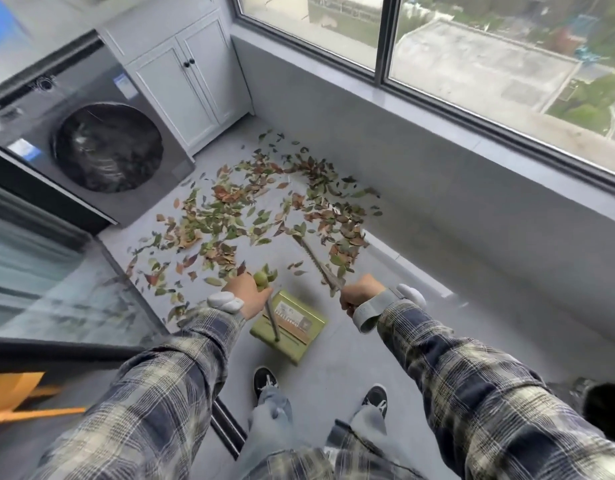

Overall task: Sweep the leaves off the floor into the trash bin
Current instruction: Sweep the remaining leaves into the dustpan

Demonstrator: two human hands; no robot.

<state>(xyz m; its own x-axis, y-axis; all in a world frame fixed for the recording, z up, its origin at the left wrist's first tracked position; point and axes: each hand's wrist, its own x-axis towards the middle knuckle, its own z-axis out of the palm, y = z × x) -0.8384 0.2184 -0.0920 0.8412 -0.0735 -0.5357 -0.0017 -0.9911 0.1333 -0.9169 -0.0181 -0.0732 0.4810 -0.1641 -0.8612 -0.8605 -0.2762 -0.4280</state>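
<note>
We're early in the sweep. Our right hand (359,297) grips the broom handle (316,261), which reaches into the leaves (250,209) strewn across the floor (328,370). Our left hand (245,296) clasps the dustpan (299,337) stick, the pan parked near our feet. Next we should drag the leaves toward the pan. The broom head is lost among the leaves, and we can't spot a bin, only a cut-off dark shape (603,414) at the right edge.

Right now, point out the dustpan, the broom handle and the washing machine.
dustpan (295,344), head view, green pan's flat face
broom handle (315,262), head view, middle of the shaft
washing machine (108,147), head view, round door glass
</note>
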